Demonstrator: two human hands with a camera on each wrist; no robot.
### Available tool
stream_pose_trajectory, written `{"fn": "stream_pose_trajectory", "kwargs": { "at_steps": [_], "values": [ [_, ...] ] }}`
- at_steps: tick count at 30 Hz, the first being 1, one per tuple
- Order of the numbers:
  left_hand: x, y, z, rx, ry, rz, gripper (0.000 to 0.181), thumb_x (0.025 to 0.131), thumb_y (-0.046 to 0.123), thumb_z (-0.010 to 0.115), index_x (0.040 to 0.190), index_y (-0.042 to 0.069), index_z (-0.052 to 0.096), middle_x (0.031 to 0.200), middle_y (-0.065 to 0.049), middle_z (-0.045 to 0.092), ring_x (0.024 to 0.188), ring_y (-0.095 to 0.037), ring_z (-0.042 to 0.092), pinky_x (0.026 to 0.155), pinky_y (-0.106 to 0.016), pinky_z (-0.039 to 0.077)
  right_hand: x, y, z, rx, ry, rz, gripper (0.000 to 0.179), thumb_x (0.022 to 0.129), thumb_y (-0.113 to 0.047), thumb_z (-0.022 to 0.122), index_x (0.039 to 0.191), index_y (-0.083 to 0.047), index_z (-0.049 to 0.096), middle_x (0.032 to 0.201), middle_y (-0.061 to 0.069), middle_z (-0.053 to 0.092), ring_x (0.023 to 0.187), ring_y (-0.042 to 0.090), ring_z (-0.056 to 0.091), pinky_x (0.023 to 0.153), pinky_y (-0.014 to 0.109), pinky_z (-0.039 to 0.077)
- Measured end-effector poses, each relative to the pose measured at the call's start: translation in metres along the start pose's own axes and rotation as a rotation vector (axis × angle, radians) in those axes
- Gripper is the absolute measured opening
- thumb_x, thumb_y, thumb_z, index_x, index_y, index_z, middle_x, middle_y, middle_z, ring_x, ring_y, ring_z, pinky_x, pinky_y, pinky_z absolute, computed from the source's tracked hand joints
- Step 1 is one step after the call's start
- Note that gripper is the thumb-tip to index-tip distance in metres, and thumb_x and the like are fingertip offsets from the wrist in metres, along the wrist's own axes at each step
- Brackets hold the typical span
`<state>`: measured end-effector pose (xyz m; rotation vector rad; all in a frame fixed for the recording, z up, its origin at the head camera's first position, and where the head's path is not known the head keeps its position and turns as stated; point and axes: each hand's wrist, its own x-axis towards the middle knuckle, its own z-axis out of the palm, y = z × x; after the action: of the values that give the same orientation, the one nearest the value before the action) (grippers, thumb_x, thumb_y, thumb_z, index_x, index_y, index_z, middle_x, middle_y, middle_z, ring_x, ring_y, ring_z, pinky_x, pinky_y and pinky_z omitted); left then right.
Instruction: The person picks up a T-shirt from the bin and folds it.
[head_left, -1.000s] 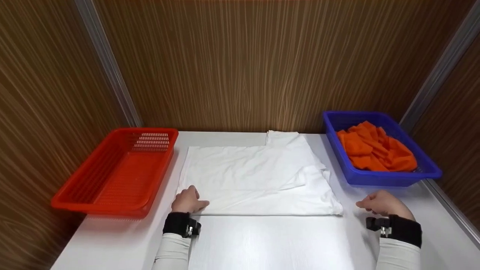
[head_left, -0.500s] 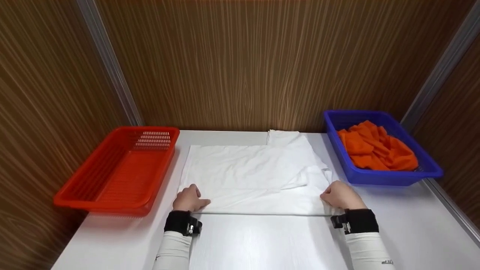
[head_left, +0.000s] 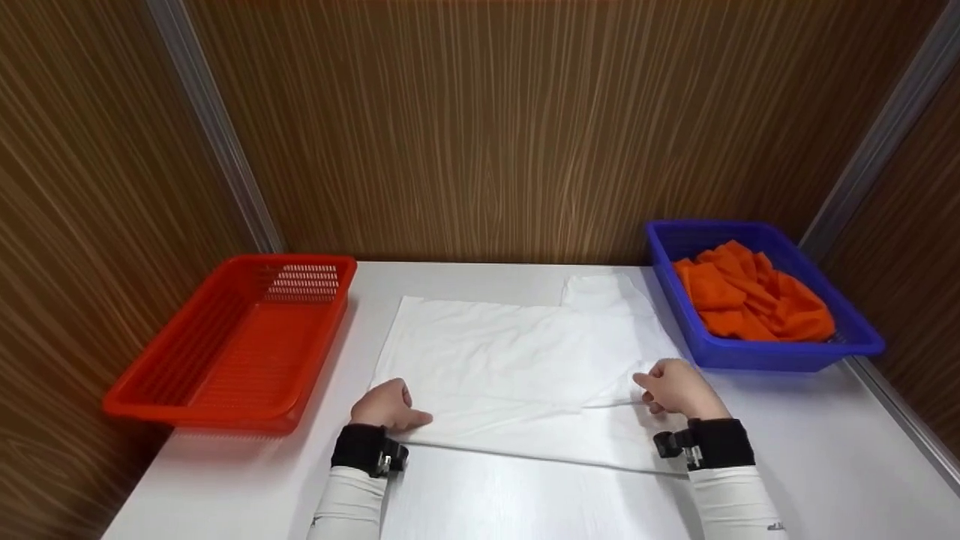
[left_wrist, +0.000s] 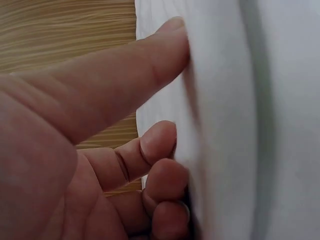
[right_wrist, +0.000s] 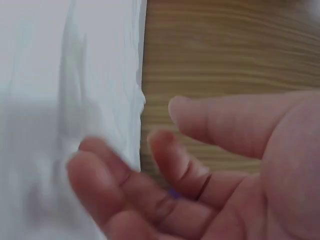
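Observation:
A white T-shirt (head_left: pixel 510 352), folded lengthwise, lies flat on the table with a sleeve sticking out at its back right. At its near left corner my left hand (head_left: pixel 386 405) rests on the cloth. In the left wrist view, the thumb (left_wrist: pixel 165 47) and the loosely bent fingers touch the fabric apart from one another. My right hand (head_left: pixel 675 390) is over the shirt's right end, close to a wrinkled fold. In the right wrist view, its thumb (right_wrist: pixel 215 117) and fingers stand apart with no cloth between them.
On the left stands a red basket (head_left: pixel 300 390) with nothing visible inside. A blue basket (head_left: pixel 795 356) at the back right holds a crumpled orange cloth (head_left: pixel 750 300). Wood-grain panels (head_left: pixel 480 135) enclose the white table (head_left: pixel 517 502) behind and at both sides.
My right hand has come left from the bare table to the shirt's right end. The shirt has shifted rightward, its right end nearer to me. My left hand has barely moved.

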<state>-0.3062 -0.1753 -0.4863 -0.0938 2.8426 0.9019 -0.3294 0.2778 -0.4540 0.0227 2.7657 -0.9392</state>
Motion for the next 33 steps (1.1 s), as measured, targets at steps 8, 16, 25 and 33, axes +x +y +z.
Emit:
{"fn": "stream_pose_trajectory", "kwargs": {
  "at_steps": [8, 16, 25, 33],
  "values": [
    [-0.003, 0.004, -0.006, 0.073, -0.046, -0.059, 0.037, 0.088, 0.036, 0.082, 0.076, 0.01, 0.058, 0.063, 0.001, 0.054, 0.065, -0.016, 0.052, 0.06, -0.028, 0.037, 0.013, -0.008, 0.021, 0.297, 0.04, -0.141, 0.039, 0.111, -0.035, 0.053, 0.108, 0.003, 0.061, 0.121, 0.021, 0.076, 0.101, 0.027, 0.078, 0.088, 0.037, 0.056],
    [0.0, 0.004, -0.006, 0.084, 0.026, -0.035, 0.04, 0.095, 0.031, 0.071, 0.065, 0.012, 0.053, 0.061, 0.002, 0.047, 0.061, -0.015, 0.047, 0.057, -0.028, 0.036, 0.013, -0.006, 0.015, 0.331, 0.228, -0.204, 0.029, 0.109, -0.022, 0.055, 0.119, 0.004, 0.066, 0.129, 0.023, 0.073, 0.103, 0.023, 0.076, 0.093, 0.039, 0.054],
    [0.01, -0.02, -0.005, -0.111, 0.131, 0.098, 0.032, 0.102, 0.015, 0.063, 0.132, 0.008, 0.07, 0.133, -0.018, 0.073, 0.117, -0.036, 0.07, 0.098, -0.048, 0.055, 0.005, -0.004, 0.015, -0.147, 0.139, -0.131, 0.027, 0.104, -0.019, 0.056, 0.111, 0.003, 0.07, 0.113, 0.025, 0.074, 0.1, 0.039, 0.068, 0.096, 0.058, 0.052],
    [0.011, -0.026, -0.012, -0.11, 0.089, 0.022, 0.033, 0.102, 0.018, 0.059, 0.132, 0.007, 0.068, 0.138, -0.018, 0.07, 0.122, -0.034, 0.068, 0.099, -0.048, 0.053, 0.009, -0.001, 0.024, -0.139, 0.115, -0.161, 0.024, 0.103, -0.019, 0.06, 0.111, 0.001, 0.071, 0.117, 0.025, 0.074, 0.109, 0.041, 0.069, 0.102, 0.06, 0.05]
  ]
}}
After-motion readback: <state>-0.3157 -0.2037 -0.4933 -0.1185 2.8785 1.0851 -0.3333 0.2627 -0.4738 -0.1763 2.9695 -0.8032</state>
